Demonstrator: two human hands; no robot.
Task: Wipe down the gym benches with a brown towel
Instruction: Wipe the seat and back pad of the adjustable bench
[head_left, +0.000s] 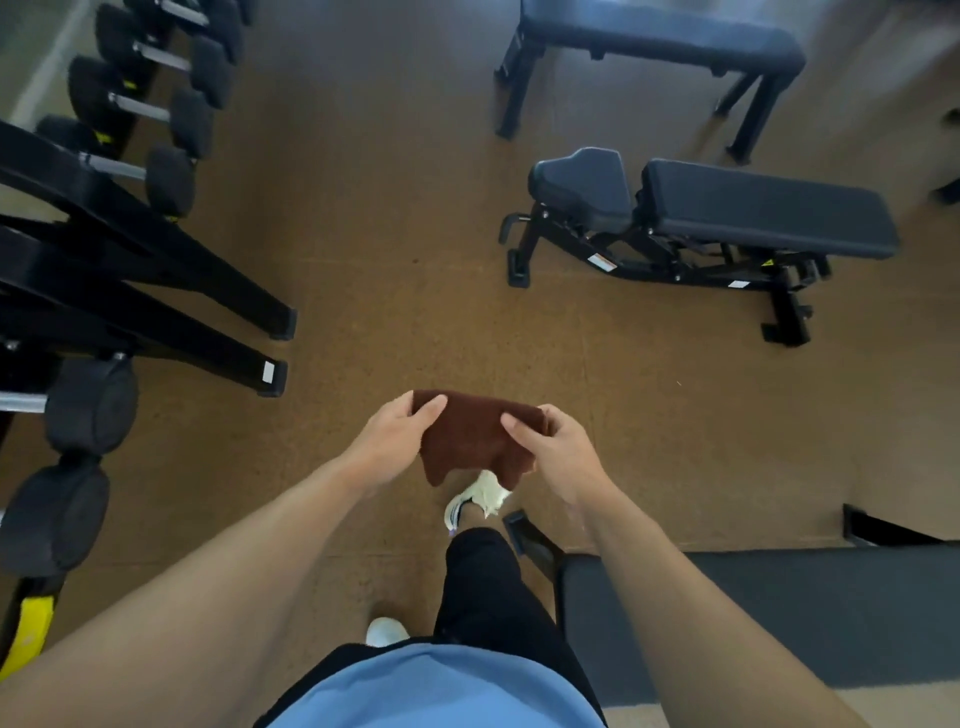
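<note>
The left hand (397, 439) grips the left edge of a folded dark brown terry towel (470, 439), thumb lying over its top corner and fingers curled underneath. The right hand (553, 449) pinches the right edge of the same towel, thumb on top and fingers tucked behind the cloth. The towel hangs slack between them, held out in front of the body above the floor, its lower corners drooping.

Below the arms show a light blue shirt (441, 691), a leg in black trousers (485, 587) and a white trainer (475, 501) stepping forward just under the towel; the toe of a second white shoe (387, 630) peeks out beside the shirt. Just beside the right forearm lies the padded dark grey top of a near bench (779, 618), at the lower right.

The ground is a brown speckled rubber floor (389, 234). On the left stands a black steel dumbbell rack (130, 280) with long angled feet, carrying black rubber-headed dumbbells (166, 130) in a row, with further ones lower down at the left edge.

Farther ahead on the right sits a black adjustable bench with a separate seat pad and long back pad (753, 213), on a black frame with small stickers. Beyond it, near the top edge, stands a black flat bench with straight legs (665, 39). Both are well apart from the towel.
</note>
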